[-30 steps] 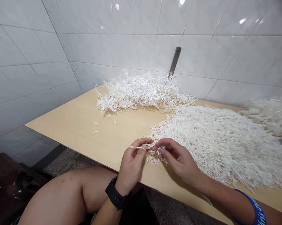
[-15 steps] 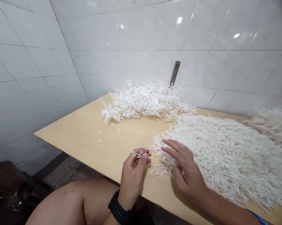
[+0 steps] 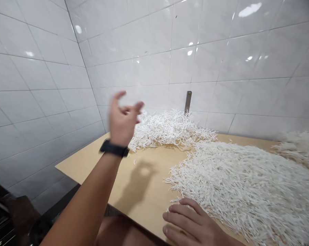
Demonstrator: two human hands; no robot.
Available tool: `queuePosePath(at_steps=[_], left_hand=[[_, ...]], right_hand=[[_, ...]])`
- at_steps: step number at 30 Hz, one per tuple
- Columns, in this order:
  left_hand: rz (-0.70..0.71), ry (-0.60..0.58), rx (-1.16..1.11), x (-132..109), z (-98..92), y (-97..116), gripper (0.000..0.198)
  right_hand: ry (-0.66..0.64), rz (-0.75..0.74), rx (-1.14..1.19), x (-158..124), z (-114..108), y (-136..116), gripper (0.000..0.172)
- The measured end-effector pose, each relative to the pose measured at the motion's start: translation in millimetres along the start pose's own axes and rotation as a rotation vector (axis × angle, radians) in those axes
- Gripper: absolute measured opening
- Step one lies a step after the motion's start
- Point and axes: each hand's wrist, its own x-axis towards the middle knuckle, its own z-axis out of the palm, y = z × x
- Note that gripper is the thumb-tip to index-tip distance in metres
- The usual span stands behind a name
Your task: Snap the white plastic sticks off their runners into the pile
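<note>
My left hand (image 3: 123, 119) is raised in the air above the table's far left part, just in front of the far pile of white plastic sprue pieces (image 3: 169, 128). Its fingers are loosely apart and slightly blurred, and I see nothing in them. A black watch (image 3: 114, 148) sits on that wrist. My right hand (image 3: 190, 225) lies flat at the near edge of the wooden table (image 3: 144, 177), fingers stretched out and empty. Its fingertips rest beside the near edge of the large pile of thin white sticks (image 3: 241, 184).
White tiled walls close the table in on the left and behind. A metal bracket (image 3: 188, 100) is fixed to the back wall behind the far pile. Another white heap (image 3: 298, 147) lies at the far right. My bare knee shows below the table edge.
My left hand, which pinched a small white piece, has swung up and forward toward the far pile and now shows nothing. My right hand has drawn back to the near edge. The view tilted up.
</note>
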Motion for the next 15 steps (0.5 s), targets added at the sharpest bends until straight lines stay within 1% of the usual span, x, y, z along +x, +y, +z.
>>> queuePosePath(at_steps=[1, 2, 3, 4, 6, 8, 9, 10, 11, 12, 13, 15], left_hand=[[-0.056, -0.048, 0.15, 32.2, 13.4, 2.5, 0.064], [-0.093, -0.097, 0.324, 53.9, 20.3, -0.6, 0.067], [-0.139, -0.135, 0.508, 64.9, 20.6, -8.6, 0.066], [-0.18, -0.125, 0.582, 66.8, 15.6, -20.3, 0.063], [-0.223, -0.091, 0.668, 53.8, -4.2, -48.8, 0.057], [-0.25, -0.079, 0.731, 36.7, -25.8, -74.0, 0.065], [-0.271, -0.096, 0.748, 30.9, -34.2, -83.0, 0.068], [-0.296, -0.12, 0.757, 28.0, -40.6, -89.0, 0.067], [-0.321, -0.146, 0.759, 27.9, -45.0, -92.4, 0.062], [-0.341, -0.165, 0.756, 30.1, -48.0, -93.3, 0.053], [-0.351, -0.171, 0.749, 34.2, -50.3, -92.1, 0.043], [-0.337, -0.134, 0.726, 46.0, -55.1, -84.4, 0.027]], right_hand=[[0.002, 0.002, 0.001, 0.1, -1.8, 0.0, 0.018], [0.003, 0.003, 0.001, -0.7, -2.3, -0.2, 0.019], [0.012, 0.012, 0.0, -2.2, -1.6, -0.6, 0.02], [0.029, 0.029, -0.006, -4.2, 0.4, -1.4, 0.021], [0.067, 0.066, -0.014, -8.7, 7.0, -3.6, 0.021], [0.097, 0.099, -0.012, -12.3, 13.5, -6.0, 0.022], [0.1, 0.103, -0.006, -13.4, 15.6, -6.9, 0.024], [0.096, 0.095, 0.002, -14.0, 16.4, -7.7, 0.025], [0.082, 0.084, 0.009, -14.1, 16.1, -8.2, 0.026], [0.064, 0.072, 0.012, -13.9, 14.6, -8.5, 0.027], [0.04, 0.058, 0.011, -13.4, 12.4, -8.8, 0.028], [0.024, 0.038, -0.003, -11.6, 6.5, -9.3, 0.031]])
